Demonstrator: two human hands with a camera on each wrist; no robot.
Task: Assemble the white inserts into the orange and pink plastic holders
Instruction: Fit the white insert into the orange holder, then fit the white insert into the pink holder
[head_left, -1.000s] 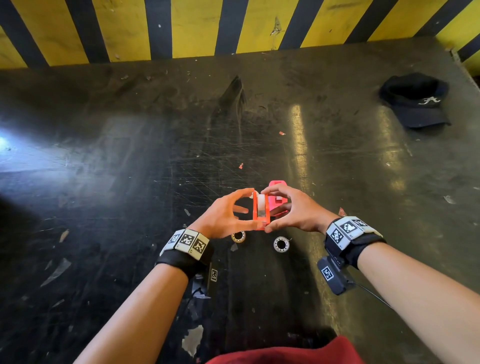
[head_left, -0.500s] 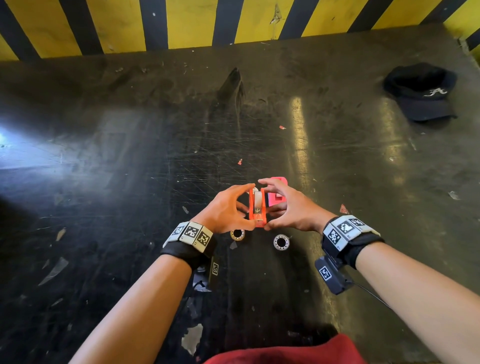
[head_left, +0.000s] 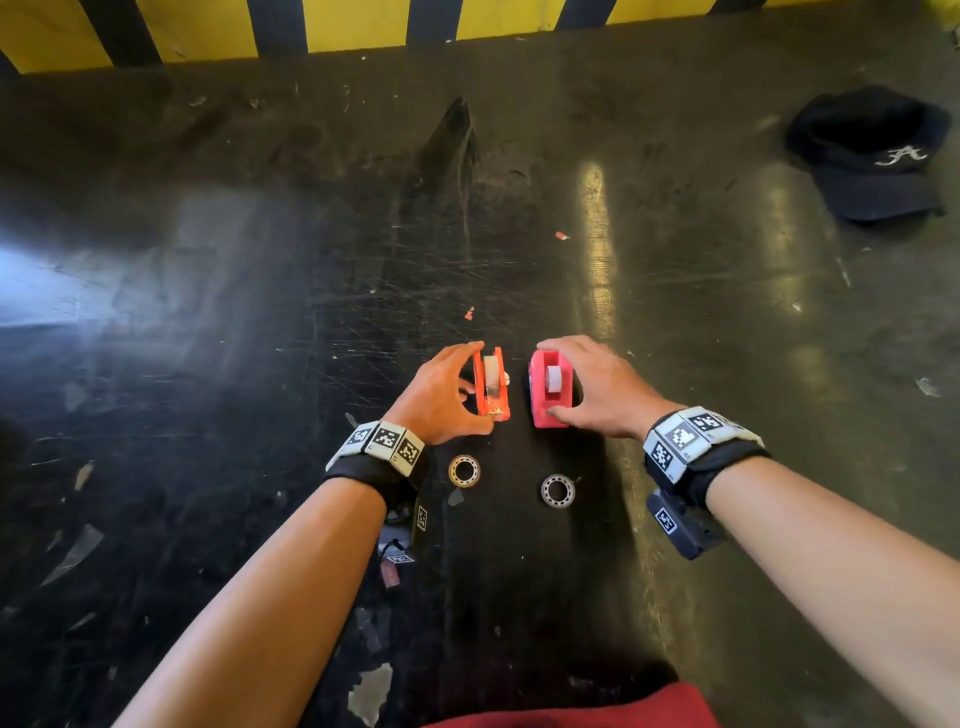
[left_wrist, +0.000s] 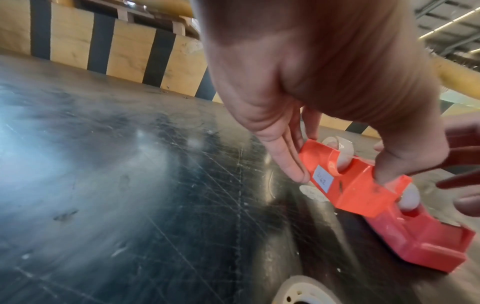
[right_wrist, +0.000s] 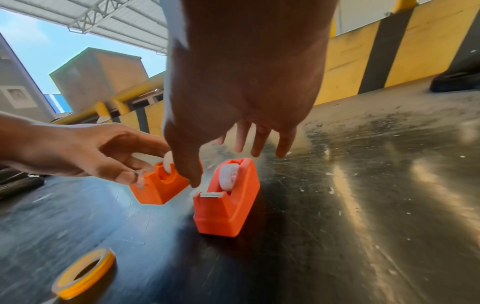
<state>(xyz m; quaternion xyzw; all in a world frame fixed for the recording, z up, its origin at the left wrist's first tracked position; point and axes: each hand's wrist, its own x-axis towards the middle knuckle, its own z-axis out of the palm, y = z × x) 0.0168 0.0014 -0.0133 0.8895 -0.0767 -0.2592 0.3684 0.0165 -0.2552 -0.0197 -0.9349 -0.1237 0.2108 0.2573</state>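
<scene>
The orange holder (head_left: 493, 402) leans tilted on the black table, a white insert (head_left: 491, 376) seated in it. My left hand (head_left: 475, 387) pinches it between thumb and fingers; the left wrist view shows the thumb on its top and fingers along its side (left_wrist: 341, 178). The pink holder (head_left: 550, 410) stands upright just to the right with its own white insert (head_left: 554, 378). My right hand (head_left: 546, 379) hovers over it with straight, spread fingers (right_wrist: 259, 144). The thumb tip sits beside the holder's cutter end (right_wrist: 210, 194).
Two tape rings lie near my wrists, one at the left (head_left: 464, 471) and one at the right (head_left: 557, 490). A black cap (head_left: 872, 156) lies far right. A yellow-and-black striped wall (head_left: 363, 26) bounds the scratched table's far edge.
Both hands were together on the orange holder in front of the pink one. Now they are apart: the left keeps the orange holder, the right has let go and moved over the pink holder.
</scene>
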